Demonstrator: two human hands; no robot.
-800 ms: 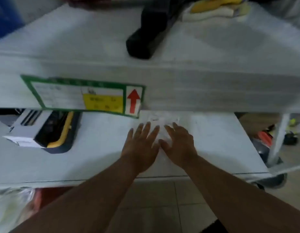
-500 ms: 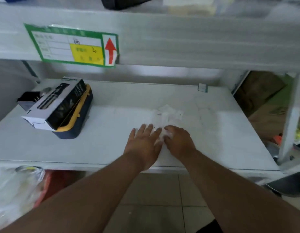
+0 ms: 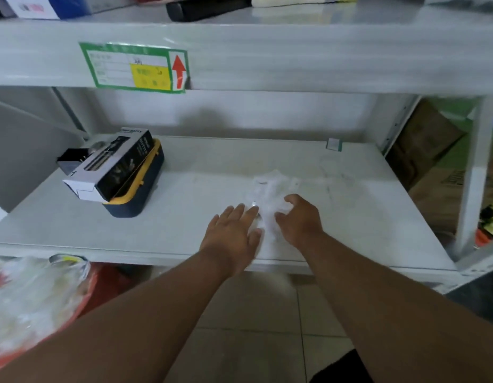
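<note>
A crumpled clear plastic bag (image 3: 271,186) lies on the white lower shelf (image 3: 184,217), near its front edge. My left hand (image 3: 234,233) lies flat with straight fingers, its fingertips touching the bag's left side. My right hand (image 3: 300,219) has its fingers curled round the bag's near right part and grips it. What the bag holds is too blurred to tell.
A black and white carton (image 3: 112,164) lies on a navy and yellow case (image 3: 140,186) at the shelf's left. An upper shelf beam with a green label (image 3: 134,67) runs overhead. Plastic-wrapped goods (image 3: 32,299) sit low left, cardboard boxes (image 3: 428,150) at right.
The view dropped from the upper shelf to the lower one. My right hand went from flat on the bag to curled round it. The left hand stayed flat beside it.
</note>
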